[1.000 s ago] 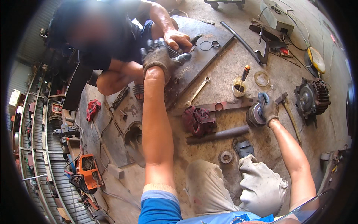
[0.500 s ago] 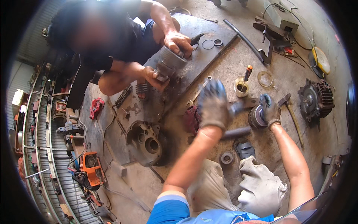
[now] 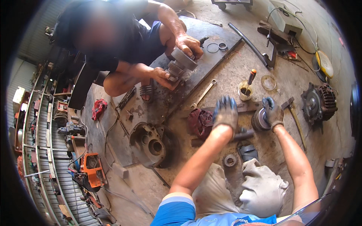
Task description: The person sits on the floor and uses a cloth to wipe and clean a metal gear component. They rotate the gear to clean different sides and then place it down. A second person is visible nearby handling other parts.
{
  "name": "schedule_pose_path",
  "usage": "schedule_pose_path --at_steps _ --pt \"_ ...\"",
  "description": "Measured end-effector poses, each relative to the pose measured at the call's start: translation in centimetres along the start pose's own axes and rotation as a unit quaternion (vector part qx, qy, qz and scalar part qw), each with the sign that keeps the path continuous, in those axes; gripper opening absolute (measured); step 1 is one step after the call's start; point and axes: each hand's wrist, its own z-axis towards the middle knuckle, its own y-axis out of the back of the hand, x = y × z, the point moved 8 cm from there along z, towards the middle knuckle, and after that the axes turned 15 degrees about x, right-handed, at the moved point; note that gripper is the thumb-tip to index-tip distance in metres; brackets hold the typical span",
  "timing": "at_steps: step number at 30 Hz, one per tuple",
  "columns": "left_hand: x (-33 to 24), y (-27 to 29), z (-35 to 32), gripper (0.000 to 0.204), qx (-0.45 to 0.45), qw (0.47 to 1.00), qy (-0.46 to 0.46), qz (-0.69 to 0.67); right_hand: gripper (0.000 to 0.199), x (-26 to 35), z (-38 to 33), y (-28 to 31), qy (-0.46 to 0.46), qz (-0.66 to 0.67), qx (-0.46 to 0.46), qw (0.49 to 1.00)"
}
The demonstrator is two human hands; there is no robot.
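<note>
My left hand [image 3: 226, 113], in a dark blue-grey work glove, has its fingers stretched out. It hovers beside a dark red rag [image 3: 200, 122] and covers part of a dark metal bar [image 3: 244, 134]. My right hand [image 3: 273, 111], gloved the same way, grips the rim of a toothed metal gear [image 3: 259, 119], its fingers curled over the upper side. Below my hands, a small metal ring [image 3: 230, 160] lies by my foot. Across from me, a co-worker's bare hands hold a stepped gear shaft [image 3: 181, 64] over a steel plate [image 3: 205, 32].
A gearbox housing [image 3: 149, 145] stands left of my arm. Ahead lie a wrench [image 3: 205, 93] and a cup [image 3: 245, 91] with an orange-tipped brush in it. A hammer [image 3: 296, 118] and a finned motor housing [image 3: 319, 101] are at right; an orange machine [image 3: 92, 169] sits at far left.
My left hand has moved slightly right and down and is less blurred, uncovering the wrench and more of the rag. My right hand stays on the gear. The co-worker's gear shaft has shifted right.
</note>
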Motion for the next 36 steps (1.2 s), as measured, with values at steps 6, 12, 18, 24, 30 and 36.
schedule_pose_path --at_steps 6,12,18,24,30,36 --pt "10.5 13.4 -7.2 0.102 -0.411 0.895 0.170 0.033 0.068 1.3 -0.6 1.0 -0.005 0.013 0.000 1.000" --pt "16.6 18.8 -1.8 0.077 -0.262 0.922 0.187 -0.215 0.070 2.5 -1.2 1.6 -0.027 0.008 0.008 1.000" --pt "-1.3 2.0 -2.3 0.098 -0.235 0.968 0.084 0.024 0.070 2.2 -0.9 1.4 0.000 0.009 -0.006 1.000" --pt "5.2 6.3 -6.4 0.107 -0.390 0.914 0.095 -0.059 0.071 1.3 -0.6 1.1 -0.018 0.006 0.009 1.000" --pt "3.1 5.5 -5.8 0.107 -0.321 0.940 0.062 -0.094 0.070 1.7 -0.7 1.2 -0.001 0.026 -0.003 1.000" --pt "2.5 4.4 -5.1 0.103 -0.313 0.940 0.032 -0.133 0.071 1.8 -0.8 1.3 -0.009 0.014 -0.003 1.000"
